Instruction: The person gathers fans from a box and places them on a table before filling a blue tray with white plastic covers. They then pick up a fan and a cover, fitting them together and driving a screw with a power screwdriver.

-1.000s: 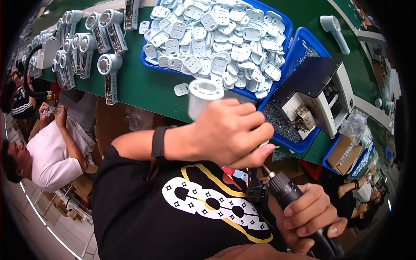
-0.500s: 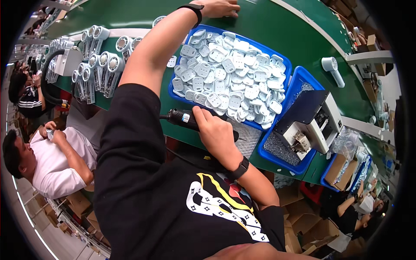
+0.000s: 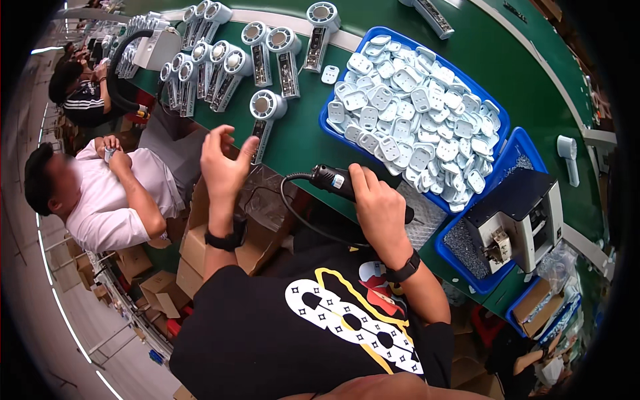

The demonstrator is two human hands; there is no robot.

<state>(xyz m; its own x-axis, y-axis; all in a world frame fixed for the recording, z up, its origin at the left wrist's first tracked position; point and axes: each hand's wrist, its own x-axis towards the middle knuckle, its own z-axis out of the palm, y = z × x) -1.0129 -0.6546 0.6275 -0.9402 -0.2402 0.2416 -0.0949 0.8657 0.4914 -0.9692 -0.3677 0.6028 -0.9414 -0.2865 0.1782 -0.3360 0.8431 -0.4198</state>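
Note:
My right hand (image 3: 379, 205) is wrapped round a black electric screwdriver (image 3: 333, 182), its cord trailing off to the left and its thin bit pointing right. It rests by the near edge of a blue tray (image 3: 327, 127) heaped with pale plastic cover plates (image 3: 403, 110). My left hand (image 3: 225, 163) is raised at the table's near edge, its fingers apart and nothing in it. Just beyond its thumb lies a pale handheld fan body (image 3: 268, 105), round head away from me, with circuitry showing in its handle. A single cover plate (image 3: 330, 74) lies left of the tray.
Several more fan bodies (image 3: 283, 41) lie at the far left. A small dark-topped machine (image 3: 517, 207) stands in a blue bin of screws (image 3: 460, 250) at right. Another fan body (image 3: 567, 150) lies beyond it. A co-worker (image 3: 110, 190) sits at left, beside cardboard boxes (image 3: 163, 293).
My left hand has come back from the far side of the table to the near left, close to a fan body. The view has shifted left. My right hand keeps the screwdriver.

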